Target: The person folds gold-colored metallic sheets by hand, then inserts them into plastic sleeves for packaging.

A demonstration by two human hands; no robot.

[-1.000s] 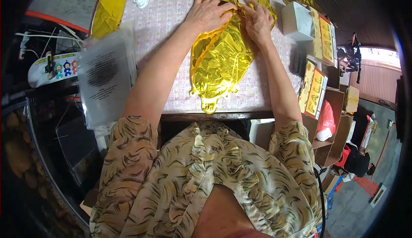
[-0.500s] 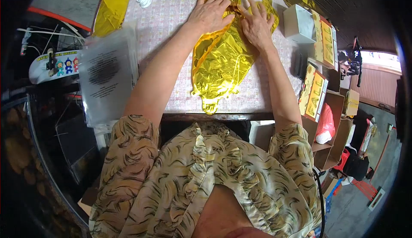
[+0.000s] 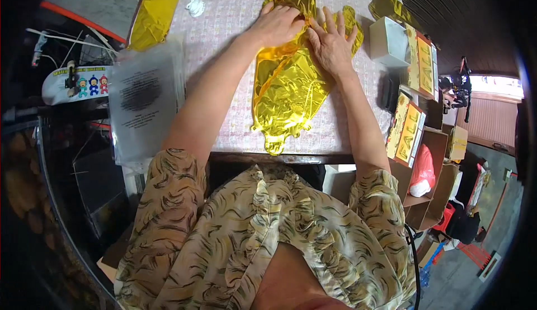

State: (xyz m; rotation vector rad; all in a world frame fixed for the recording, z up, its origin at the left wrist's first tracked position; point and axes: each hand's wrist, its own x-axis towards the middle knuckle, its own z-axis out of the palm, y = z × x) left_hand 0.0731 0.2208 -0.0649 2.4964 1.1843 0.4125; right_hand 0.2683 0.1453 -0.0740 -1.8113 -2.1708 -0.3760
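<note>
A flat, shiny gold foil balloon (image 3: 291, 95) lies on the cloth-covered table (image 3: 218, 22), its narrow tabbed end towards me and its surface wrinkled. At its far part, my left hand (image 3: 277, 26) is closed, with bent fingers and thumb on the gathered foil; the fingertips are partly hidden. My right hand (image 3: 334, 51) rests open on the foil's right side, fingers spread and pointing away from me. Between the two hands the foil is bunched into folds.
More gold foil (image 3: 156, 13) lies along the table's left and far edges. White string (image 3: 195, 7) is at the upper left, above clear plastic sleeves (image 3: 142, 103). On the right stand a white box (image 3: 389, 41), cartons marked FALL (image 3: 407, 128) and a red-and-white bag (image 3: 423, 170).
My right hand's fingers have straightened and spread on the foil. My left hand stays on the gathered foil with little change. The whole view has shifted slightly.
</note>
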